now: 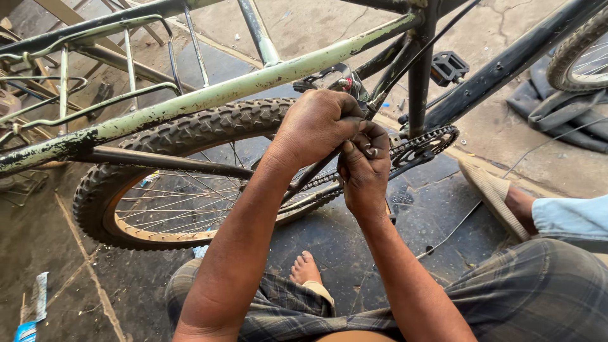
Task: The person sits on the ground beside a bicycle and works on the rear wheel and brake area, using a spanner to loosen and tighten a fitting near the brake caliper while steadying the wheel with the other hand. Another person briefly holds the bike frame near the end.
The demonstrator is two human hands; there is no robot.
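Observation:
A bicycle with a worn pale-green frame [209, 96] stands in front of me, its knobby rear tyre [190, 130] facing me. My left hand [313, 126] is closed over a part near the rear brake, just under the frame tube. Right below it, my right hand [364, 166] pinches a thin cable or small metal piece beside the toothed chainring [425, 144]. What sits under the fingers is hidden. A black pedal [448, 67] shows behind the seat tube [419, 76].
A metal rear carrier rack [95, 69] projects at left. Another person's sandalled foot [497, 196] rests at right. A second wheel [579, 54] and dark rubber tubes [557, 107] lie at top right. My bare foot [305, 267] rests on the oily floor.

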